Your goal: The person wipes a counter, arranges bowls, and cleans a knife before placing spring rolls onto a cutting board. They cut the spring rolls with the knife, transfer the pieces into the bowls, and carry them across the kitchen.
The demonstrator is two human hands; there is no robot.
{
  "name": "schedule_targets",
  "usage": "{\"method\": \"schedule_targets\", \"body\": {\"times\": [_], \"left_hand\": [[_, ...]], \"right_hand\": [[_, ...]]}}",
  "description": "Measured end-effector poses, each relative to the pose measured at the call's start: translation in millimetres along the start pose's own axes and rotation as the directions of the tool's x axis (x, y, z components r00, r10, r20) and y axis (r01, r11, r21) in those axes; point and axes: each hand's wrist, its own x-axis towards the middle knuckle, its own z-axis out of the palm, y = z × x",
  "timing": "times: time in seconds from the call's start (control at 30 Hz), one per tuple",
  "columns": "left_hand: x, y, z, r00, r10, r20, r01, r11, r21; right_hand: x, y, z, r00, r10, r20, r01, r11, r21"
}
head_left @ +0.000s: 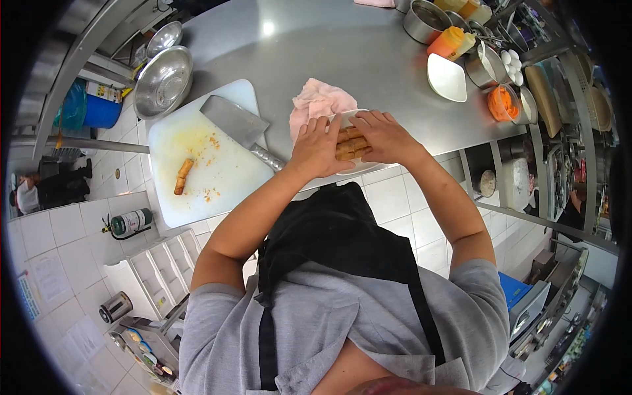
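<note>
Several browned rolls point(353, 143) lie side by side on a white plate point(349, 169) at the table's near edge. My left hand point(316, 146) is at their left side and my right hand point(385, 137) at their right, both with curved fingers pressed around the rolls. A pink cloth point(320, 100) lies just behind my left hand. Farther left, a white cutting board point(217, 191) bears one roll piece point(184, 176), scattered crumbs and a cleaver point(235, 121), whose handle points toward my left forearm.
Metal bowls point(163, 82) stand at the back left. At the right are a white square dish point(446, 78), sauce bottles point(447, 43), pots, eggs point(512, 66) and a container of orange food point(502, 103). Shelves line the right side; a person point(49, 187) is at the far left.
</note>
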Motion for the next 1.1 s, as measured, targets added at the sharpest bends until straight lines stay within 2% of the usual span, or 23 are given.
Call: {"method": "schedule_targets", "body": {"times": [0.07, 0.17, 0.2, 0.23, 0.27, 0.4, 0.47, 0.5, 0.53, 0.57, 0.63, 0.7, 0.73, 0.77, 0.83, 0.87, 0.93, 1.0, 1.07, 1.1], "left_hand": [[-5.0, -0.4, 5.2, 0.988, 0.112, -0.104, -0.109, 0.993, 0.039], [-6.8, -3.8, 16.0, 0.983, 0.135, -0.126, -0.123, 0.987, 0.104], [-6.5, -4.5, 14.0, 0.982, 0.132, -0.132, -0.119, 0.987, 0.104], [-6.9, -5.8, 12.0, 0.99, 0.105, -0.095, -0.096, 0.991, 0.096], [-8.2, -7.1, 10.2, 0.995, 0.079, -0.054, -0.074, 0.993, 0.089], [-8.8, -13.6, 19.4, 0.995, 0.093, -0.046, -0.087, 0.988, 0.125], [-18.2, -8.3, 11.5, 0.98, 0.089, -0.178, -0.081, 0.995, 0.055], [-24.4, -7.1, 3.7, 0.98, 0.068, -0.189, -0.057, 0.996, 0.066], [-34.3, -8.7, -5.8, 0.96, 0.042, -0.277, -0.043, 0.999, 0.001], [-47.8, -19.8, -17.6, 0.931, 0.005, -0.364, -0.026, 0.998, -0.054], [-83.9, -58.3, -41.9, 0.895, -0.116, -0.432, 0.102, 0.993, -0.055], [-121.3, -102.9, -60.5, 0.78, -0.257, -0.571, 0.237, 0.965, -0.11], [-146.6, -131.4, -69.4, 0.743, -0.295, -0.6, 0.331, 0.942, -0.054], [-173.3, -158.0, -79.0, 0.706, -0.324, -0.63, 0.415, 0.91, -0.003], [-225.8, -197.4, -96.8, 0.626, -0.487, -0.609, 0.598, 0.801, -0.025], [-244.6, -210.4, -100.9, 0.617, -0.483, -0.621, 0.601, 0.799, -0.024], [-275.1, -230.1, -105.3, 0.536, -0.604, -0.589, 0.705, 0.705, -0.081], [-286.8, -242.7, -104.2, 0.537, -0.596, -0.597, 0.701, 0.709, -0.078], [-285.0, -248.5, -98.7, 0.599, -0.603, -0.527, 0.65, 0.75, -0.121], [-281.9, -249.5, -98.1, 0.626, -0.552, -0.551, 0.61, 0.786, -0.095]], "right_hand": [[-1.3, 2.1, 1.8, 0.999, -0.044, 0.007, 0.044, 0.999, -0.013], [-3.1, 4.0, 5.9, 0.998, -0.061, 0.003, 0.061, 0.998, -0.02], [-5.1, 2.1, 2.7, 0.996, -0.06, -0.063, 0.062, 0.998, 0.024], [-6.1, 1.4, 0.6, 0.99, -0.057, -0.128, 0.066, 0.995, 0.07], [-6.1, 2.7, 1.9, 0.99, -0.062, -0.126, 0.071, 0.995, 0.069], [-3.3, -0.5, 0.3, 1.0, 0.002, -0.027, -0.002, 1.0, 0.02], [-2.0, -7.7, -8.0, 0.999, 0.031, 0.023, -0.032, 0.999, 0.031], [0.8, -13.1, -12.3, 0.997, 0.055, -0.062, -0.05, 0.996, 0.079], [7.4, -21.1, -14.4, 0.987, 0.072, -0.144, -0.052, 0.989, 0.139], [15.5, -28.8, -19.4, 0.989, 0.022, -0.146, 0.001, 0.988, 0.155], [38.2, -48.6, -23.6, 0.981, 0.047, -0.189, -0.003, 0.975, 0.224], [70.9, -78.2, -12.4, 0.975, -0.046, -0.216, 0.099, 0.965, 0.244], [83.4, -90.2, -8.3, 0.967, -0.086, -0.241, 0.147, 0.957, 0.248], [102.2, -97.8, 11.1, 0.952, -0.161, -0.259, 0.224, 0.945, 0.237], [137.4, -145.2, 17.7, 0.932, -0.291, -0.215, 0.346, 0.89, 0.297], [159.9, -162.8, 33.2, 0.907, -0.356, -0.225, 0.41, 0.866, 0.286], [203.0, -202.6, 64.3, 0.862, -0.456, -0.221, 0.504, 0.82, 0.272], [239.7, -249.8, 82.7, 0.829, -0.512, -0.226, 0.557, 0.794, 0.245], [268.5, -286.4, 97.7, 0.809, -0.536, -0.239, 0.583, 0.784, 0.215], [279.1, -299.9, 105.0, 0.802, -0.533, -0.27, 0.585, 0.793, 0.171]]}}
